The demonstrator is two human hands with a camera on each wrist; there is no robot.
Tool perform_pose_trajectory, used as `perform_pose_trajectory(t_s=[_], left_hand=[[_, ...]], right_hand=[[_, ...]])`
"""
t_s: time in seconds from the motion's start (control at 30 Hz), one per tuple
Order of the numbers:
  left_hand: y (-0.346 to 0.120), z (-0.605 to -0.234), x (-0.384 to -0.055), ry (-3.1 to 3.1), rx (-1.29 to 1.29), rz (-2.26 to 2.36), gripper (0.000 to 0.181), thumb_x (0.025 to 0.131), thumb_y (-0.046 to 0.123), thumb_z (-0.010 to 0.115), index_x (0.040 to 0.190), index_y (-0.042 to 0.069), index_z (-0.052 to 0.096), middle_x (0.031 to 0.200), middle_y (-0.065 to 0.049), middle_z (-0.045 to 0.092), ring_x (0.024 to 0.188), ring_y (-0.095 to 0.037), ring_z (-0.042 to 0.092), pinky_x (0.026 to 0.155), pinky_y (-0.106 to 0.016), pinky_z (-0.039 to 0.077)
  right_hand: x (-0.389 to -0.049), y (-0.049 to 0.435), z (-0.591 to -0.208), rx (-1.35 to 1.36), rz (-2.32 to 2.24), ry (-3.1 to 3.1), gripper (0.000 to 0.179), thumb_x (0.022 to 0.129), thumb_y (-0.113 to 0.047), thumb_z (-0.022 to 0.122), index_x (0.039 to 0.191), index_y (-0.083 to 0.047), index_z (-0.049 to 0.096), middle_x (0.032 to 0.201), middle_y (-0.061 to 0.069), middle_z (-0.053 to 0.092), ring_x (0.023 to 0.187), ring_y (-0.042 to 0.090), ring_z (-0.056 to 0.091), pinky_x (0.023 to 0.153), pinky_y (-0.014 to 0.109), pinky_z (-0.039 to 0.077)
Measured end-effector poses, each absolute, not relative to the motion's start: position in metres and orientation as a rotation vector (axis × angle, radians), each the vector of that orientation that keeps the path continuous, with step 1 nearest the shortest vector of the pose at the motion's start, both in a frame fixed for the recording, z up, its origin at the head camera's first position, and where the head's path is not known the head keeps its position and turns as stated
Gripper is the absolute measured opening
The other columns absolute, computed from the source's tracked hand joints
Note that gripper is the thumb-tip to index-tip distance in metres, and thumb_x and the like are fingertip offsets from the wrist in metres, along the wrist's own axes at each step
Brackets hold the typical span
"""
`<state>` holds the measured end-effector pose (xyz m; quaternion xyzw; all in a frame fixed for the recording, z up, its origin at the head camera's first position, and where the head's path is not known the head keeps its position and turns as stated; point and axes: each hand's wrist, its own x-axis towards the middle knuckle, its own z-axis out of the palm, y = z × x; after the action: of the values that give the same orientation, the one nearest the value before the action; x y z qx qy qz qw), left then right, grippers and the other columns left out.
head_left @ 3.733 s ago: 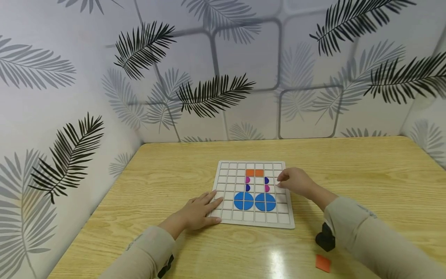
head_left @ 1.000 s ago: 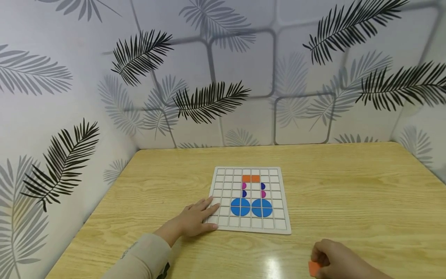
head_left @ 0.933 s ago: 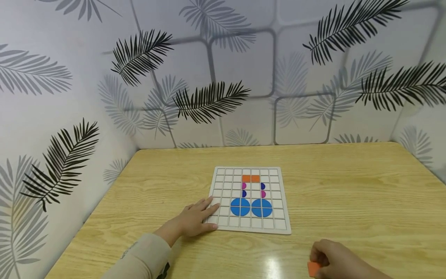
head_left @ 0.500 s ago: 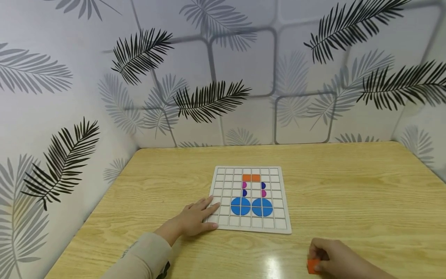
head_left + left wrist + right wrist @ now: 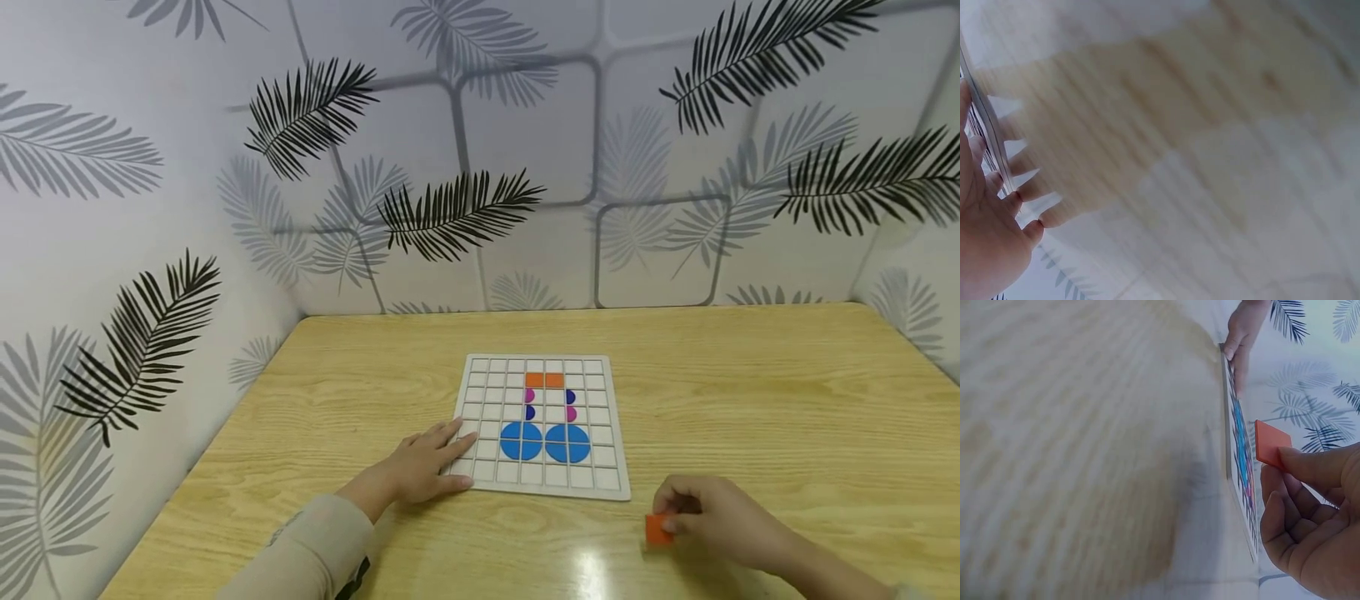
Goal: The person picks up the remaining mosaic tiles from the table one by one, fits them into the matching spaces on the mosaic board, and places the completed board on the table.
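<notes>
My right hand (image 5: 716, 517) pinches an orange square tile (image 5: 658, 529) between thumb and fingers, off the front right corner of a white grid board (image 5: 487, 477). In the right wrist view the tile (image 5: 1272, 444) is held up by one edge, apart from the board. Spread fingers of my left hand (image 5: 420, 467) rest on the board's left edge. Set in the grid are two orange squares (image 5: 543, 380), magenta half-circles (image 5: 572, 413), dark blue half-circles (image 5: 571, 397) and two blue discs made of quarter pieces (image 5: 521, 441).
The board lies on a wooden table (image 5: 360, 375) that meets a leaf-patterned wall (image 5: 525, 242) at the back. Light glares off the table (image 5: 591, 575) near its front.
My right hand went from the board's right side to the front right of the table and took up the orange tile. It now lifts it toward the board. The left hand stays put.
</notes>
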<state>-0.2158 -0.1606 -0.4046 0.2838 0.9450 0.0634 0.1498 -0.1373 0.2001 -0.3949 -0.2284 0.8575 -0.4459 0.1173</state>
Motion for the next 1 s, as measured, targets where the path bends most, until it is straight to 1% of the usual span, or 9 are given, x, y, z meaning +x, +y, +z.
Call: perform_pose_trajectory(t_s=[0.13, 0.23, 0.37, 0.53, 0.73, 0.9, 1.0], left_hand=[[-0.158, -0.402, -0.215, 2.719, 0.821, 0.167, 0.064, 0.086, 0.052, 0.038, 0.139, 0.020, 0.022, 0.143, -0.008, 0.012, 0.127, -0.031, 0.013, 0.096, -0.049, 0.017], [-0.157, -0.402, -0.215, 2.719, 0.804, 0.155, 0.064, 0.085, 0.053, 0.038, 0.139, 0.021, 0.022, 0.143, -0.008, 0.013, 0.128, -0.030, 0.013, 0.096, -0.049, 0.017], [-0.158, -0.403, -0.217, 2.719, 0.776, 0.142, 0.064, 0.085, 0.053, 0.039, 0.139, 0.023, 0.021, 0.143, -0.006, 0.012, 0.128, -0.028, 0.012, 0.097, -0.048, 0.017], [-0.160, -0.405, -0.218, 2.716, 0.773, 0.154, 0.065, 0.084, 0.055, 0.038, 0.138, 0.024, 0.022, 0.143, -0.005, 0.012, 0.128, -0.027, 0.011, 0.097, -0.047, 0.016], [-0.159, -0.404, -0.218, 2.708, 0.795, 0.169, 0.068, 0.082, 0.060, 0.035, 0.138, 0.023, 0.022, 0.143, -0.007, 0.013, 0.128, -0.028, 0.013, 0.097, -0.048, 0.016], [-0.158, -0.400, -0.215, 2.703, 0.805, 0.157, 0.067, 0.084, 0.057, 0.036, 0.139, 0.021, 0.021, 0.143, -0.009, 0.012, 0.128, -0.030, 0.012, 0.097, -0.048, 0.016], [-0.158, -0.400, -0.215, 2.714, 0.817, 0.135, 0.066, 0.085, 0.055, 0.037, 0.139, 0.020, 0.022, 0.142, -0.010, 0.013, 0.127, -0.030, 0.013, 0.096, -0.049, 0.018]], right_hand=[[-0.146, 0.197, -0.388, -0.619, -1.340, 2.519, 0.010, 0.078, -0.014, 0.063, 0.081, -0.006, 0.058, 0.076, 0.000, 0.054, 0.069, 0.006, 0.047, 0.060, 0.022, 0.042], [-0.153, 0.194, -0.385, -0.580, -1.369, 2.523, 0.012, 0.077, -0.014, 0.064, 0.081, -0.005, 0.057, 0.075, 0.002, 0.053, 0.069, 0.009, 0.048, 0.060, 0.023, 0.042], [-0.164, 0.189, -0.383, -0.499, -1.459, 2.490, 0.013, 0.078, -0.010, 0.063, 0.084, 0.000, 0.057, 0.075, 0.005, 0.053, 0.070, 0.015, 0.049, 0.060, 0.025, 0.043], [-0.181, 0.185, -0.382, -0.429, -1.532, 2.482, 0.013, 0.079, -0.006, 0.060, 0.088, 0.003, 0.057, 0.078, 0.006, 0.054, 0.072, 0.018, 0.050, 0.062, 0.031, 0.044], [-0.201, 0.184, -0.382, -0.327, -1.513, 2.553, 0.012, 0.081, -0.006, 0.058, 0.090, 0.002, 0.058, 0.080, 0.005, 0.057, 0.072, 0.020, 0.050, 0.061, 0.033, 0.042], [-0.217, 0.183, -0.385, -0.276, -1.487, 2.587, 0.013, 0.083, -0.008, 0.057, 0.092, 0.001, 0.059, 0.081, 0.005, 0.058, 0.074, 0.022, 0.051, 0.064, 0.034, 0.042], [-0.225, 0.180, -0.387, -0.246, -1.489, 2.589, 0.013, 0.084, -0.008, 0.055, 0.093, 0.001, 0.059, 0.082, 0.004, 0.059, 0.076, 0.022, 0.052, 0.066, 0.034, 0.043]])
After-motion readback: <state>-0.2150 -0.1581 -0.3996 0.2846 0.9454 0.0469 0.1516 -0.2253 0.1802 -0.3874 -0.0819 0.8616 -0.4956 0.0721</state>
